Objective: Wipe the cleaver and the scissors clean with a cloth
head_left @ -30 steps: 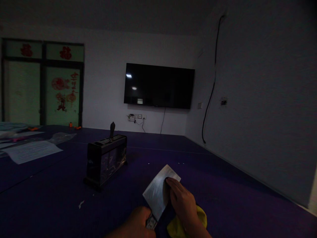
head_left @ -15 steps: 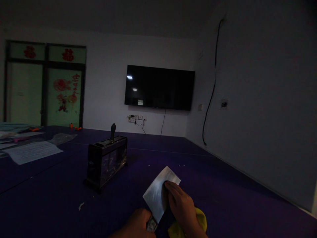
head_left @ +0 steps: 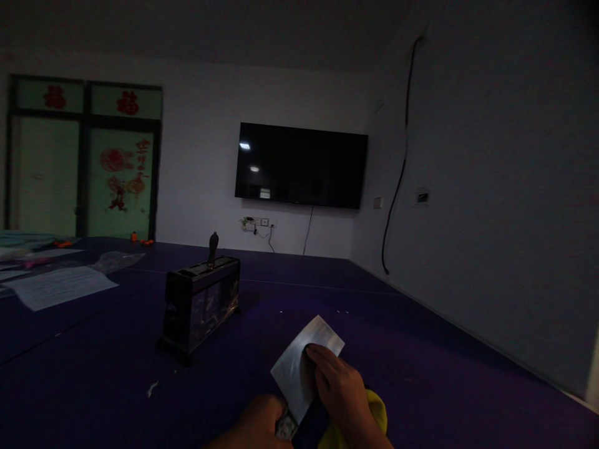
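A broad, shiny cleaver (head_left: 292,369) is held up near the bottom centre, its blade tilted to the upper right. My left hand (head_left: 259,424) is closed around its patterned handle (head_left: 285,426), of which only a small part shows. My right hand (head_left: 339,386) presses a dark and yellow cloth (head_left: 377,408) against the blade face, fingers together. Part of the cloth is hidden under that hand. To the left, on the table, stands a black knife block (head_left: 201,305) with clear sides; one black handle (head_left: 213,246) sticks up from its top.
Purple covering spreads over the wide table (head_left: 444,386). Printed paper (head_left: 60,287) and a crumpled clear plastic bag (head_left: 116,260) lie at the left, with small orange items (head_left: 134,237) behind. A scrap (head_left: 152,389) lies nearer me. A television (head_left: 302,165) hangs on the far wall.
My right hand with the cloth has slid slightly left and down across the blade. The cleaver has shifted a little to the right. My left hand keeps its hold.
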Available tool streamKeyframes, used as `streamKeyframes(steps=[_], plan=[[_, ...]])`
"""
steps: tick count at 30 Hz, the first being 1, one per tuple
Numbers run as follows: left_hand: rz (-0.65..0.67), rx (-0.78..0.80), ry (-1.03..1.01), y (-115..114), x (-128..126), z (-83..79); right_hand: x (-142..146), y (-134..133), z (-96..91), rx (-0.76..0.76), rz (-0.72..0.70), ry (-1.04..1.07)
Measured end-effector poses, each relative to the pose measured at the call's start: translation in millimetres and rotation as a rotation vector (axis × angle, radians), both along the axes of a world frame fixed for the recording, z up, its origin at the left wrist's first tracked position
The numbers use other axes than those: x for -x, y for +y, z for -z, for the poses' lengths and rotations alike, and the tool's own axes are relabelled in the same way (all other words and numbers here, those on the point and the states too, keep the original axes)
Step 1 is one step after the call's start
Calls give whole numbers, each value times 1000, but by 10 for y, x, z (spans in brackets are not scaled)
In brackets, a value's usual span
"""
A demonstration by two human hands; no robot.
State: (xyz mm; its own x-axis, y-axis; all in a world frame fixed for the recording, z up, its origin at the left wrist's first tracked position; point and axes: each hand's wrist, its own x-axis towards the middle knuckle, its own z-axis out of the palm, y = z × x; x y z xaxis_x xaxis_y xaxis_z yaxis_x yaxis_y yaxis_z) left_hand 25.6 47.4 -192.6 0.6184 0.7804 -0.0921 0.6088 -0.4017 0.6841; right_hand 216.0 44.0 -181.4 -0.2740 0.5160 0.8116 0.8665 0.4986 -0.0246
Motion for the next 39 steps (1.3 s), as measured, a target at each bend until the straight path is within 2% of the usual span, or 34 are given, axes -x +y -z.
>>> streamKeyframes(steps=[2, 4, 7, 10, 15, 22, 25, 28, 31, 36, 39], plan=[[-45, -4, 81, -13, 8, -46, -72, 36, 4, -26, 72, 32], [-35, -9, 112, -36, 12, -79, -151, 67, 13, -46, 154, 56], [6, -59, 79, -86, 13, -100, -254, 103, 42, -54, 261, 82], [-5, -139, 55, -125, 14, -97, -309, 123, 70, -43, 307, 104], [5, -155, 60, -99, 9, -61, -293, 121, 64, -51, 301, 119], [13, -178, 95, -40, -24, 8, -126, 56, 19, -69, 93, -2], [25, -199, 102, -21, -24, 30, -72, 31, 0, -70, 66, -17], [42, -218, 133, -2, -9, 55, -95, 35, -16, -80, 98, 3], [55, -228, 167, 12, 13, 89, -174, 64, -19, -88, 190, 39], [126, -287, 97, 70, 28, 152, -278, 109, -1, -96, 341, 104], [152, -259, 117, 159, -10, 198, -303, 121, 17, -93, 387, 114]])
